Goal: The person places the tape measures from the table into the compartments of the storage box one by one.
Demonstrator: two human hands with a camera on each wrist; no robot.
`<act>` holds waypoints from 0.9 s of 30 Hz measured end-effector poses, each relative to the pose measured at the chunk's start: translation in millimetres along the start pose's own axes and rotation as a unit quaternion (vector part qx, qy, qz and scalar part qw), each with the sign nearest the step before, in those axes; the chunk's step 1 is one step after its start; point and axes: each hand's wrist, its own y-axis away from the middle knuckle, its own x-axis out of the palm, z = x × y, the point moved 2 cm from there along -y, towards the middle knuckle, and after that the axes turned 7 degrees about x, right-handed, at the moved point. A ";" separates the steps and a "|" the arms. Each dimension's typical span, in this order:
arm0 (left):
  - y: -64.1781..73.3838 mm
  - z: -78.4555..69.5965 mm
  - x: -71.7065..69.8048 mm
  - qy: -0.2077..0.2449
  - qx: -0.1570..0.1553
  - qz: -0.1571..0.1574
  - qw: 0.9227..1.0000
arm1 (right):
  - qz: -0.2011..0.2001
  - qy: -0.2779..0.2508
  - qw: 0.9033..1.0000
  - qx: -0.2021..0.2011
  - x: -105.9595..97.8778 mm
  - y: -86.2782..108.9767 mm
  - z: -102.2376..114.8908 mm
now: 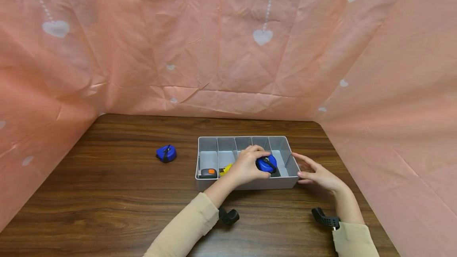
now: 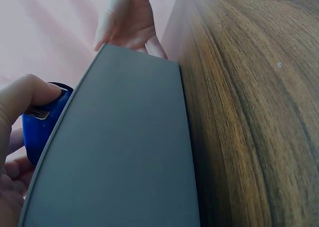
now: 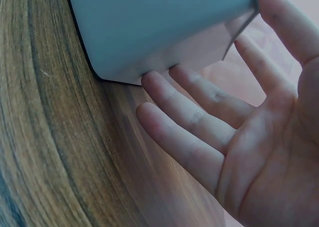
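Tape measure (image 1: 264, 165), blue with black strap, pinched between thumb and fingers of left hand (image 1: 246, 165) at fourth compartment from left of grey divided tray (image 1: 246, 185); part of it stands above front rim, depth inside unclear. Right hand (image 1: 321, 176): fingers extended, touching outside of tray's right end. Hands apart from each other. Leftmost compartment: dark item with orange button (image 1: 206, 174). Next compartment: yellow object (image 1: 225, 169), partly hidden. Second blue tape measure (image 1: 170, 153) on wooden counter (image 1: 107, 177), left of tray.
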 end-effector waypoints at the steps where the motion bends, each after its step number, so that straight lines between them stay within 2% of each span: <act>1: -0.2 0.0 0.6 -0.004 0.000 0.002 1.000 | 0.000 0.001 1.000 0.000 0.0 0.1 0.1; 13: -2.6 -1.1 7.2 -0.045 0.000 0.022 0.999 | 0.005 0.001 1.000 -0.002 0.0 1.1 -1.2; 27: -3.5 -1.1 8.1 -0.050 -0.007 0.034 0.998 | 0.005 -0.005 1.000 -0.001 -1.3 -0.3 -1.0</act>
